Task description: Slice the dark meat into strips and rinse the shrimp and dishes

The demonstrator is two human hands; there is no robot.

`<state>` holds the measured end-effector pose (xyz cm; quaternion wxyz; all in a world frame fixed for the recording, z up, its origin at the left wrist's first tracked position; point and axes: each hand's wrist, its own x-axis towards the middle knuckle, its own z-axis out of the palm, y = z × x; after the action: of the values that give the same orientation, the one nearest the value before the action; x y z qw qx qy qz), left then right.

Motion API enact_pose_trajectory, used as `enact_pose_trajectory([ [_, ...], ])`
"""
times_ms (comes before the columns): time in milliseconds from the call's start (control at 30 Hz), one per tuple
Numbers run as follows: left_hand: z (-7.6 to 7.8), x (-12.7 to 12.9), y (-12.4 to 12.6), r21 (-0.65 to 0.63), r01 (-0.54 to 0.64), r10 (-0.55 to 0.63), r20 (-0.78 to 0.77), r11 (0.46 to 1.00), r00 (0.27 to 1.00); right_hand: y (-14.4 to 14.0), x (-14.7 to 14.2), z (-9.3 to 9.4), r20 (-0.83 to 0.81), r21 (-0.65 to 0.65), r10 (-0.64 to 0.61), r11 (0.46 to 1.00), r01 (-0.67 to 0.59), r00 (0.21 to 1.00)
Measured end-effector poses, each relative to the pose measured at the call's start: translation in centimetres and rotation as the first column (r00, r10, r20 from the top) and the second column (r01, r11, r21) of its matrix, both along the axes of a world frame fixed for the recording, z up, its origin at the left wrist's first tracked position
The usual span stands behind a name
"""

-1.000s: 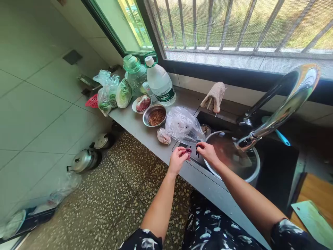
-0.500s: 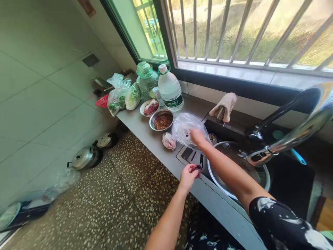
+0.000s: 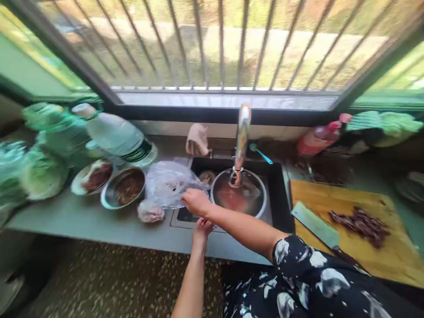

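Water bottle [image 3: 114,137], left of the sink [image 3: 281,176] on the bench [image 3: 99,221]: dark green label band with white lettering, too blurred to read. Red bottle [image 3: 318,138], right of the sink: no legible print. No other text, numbers or signs readable.

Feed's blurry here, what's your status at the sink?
Right hand at clear plastic bag. Left hand curled below it, contents hidden. Steel basin under faucet.

The left hand [image 3: 202,229] is partly hidden under the right forearm; what it holds is unclear. The bags at the left edge are blurred.
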<state>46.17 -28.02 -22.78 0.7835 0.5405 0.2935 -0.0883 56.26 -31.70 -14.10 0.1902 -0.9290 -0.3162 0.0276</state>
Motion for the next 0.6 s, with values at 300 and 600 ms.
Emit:
enact_pose_trajectory([
  [300,1.3,1.4,-5.5,0.012,0.21,-0.209,-0.058,0.978,0.976,-24.1,-4.6,-9.1,-0.242,-0.356,-0.467,0.858,0.369,0.85],
  [600,1.7,4.0,-13.3,0.139,0.356,-0.363,0.032,0.924,0.931,-25.4,-4.5,-11.7,-0.264,-0.311,-0.408,0.894,0.323,0.874],
])
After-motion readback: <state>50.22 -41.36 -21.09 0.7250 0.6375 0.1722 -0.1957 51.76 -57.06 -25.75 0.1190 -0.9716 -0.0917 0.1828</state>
